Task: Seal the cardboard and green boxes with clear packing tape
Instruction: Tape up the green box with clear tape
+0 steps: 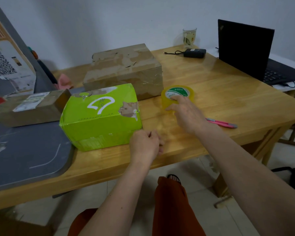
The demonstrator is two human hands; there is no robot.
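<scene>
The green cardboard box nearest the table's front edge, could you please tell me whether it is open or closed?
Closed: the green cardboard box has its top flat, with no flap raised.
</scene>
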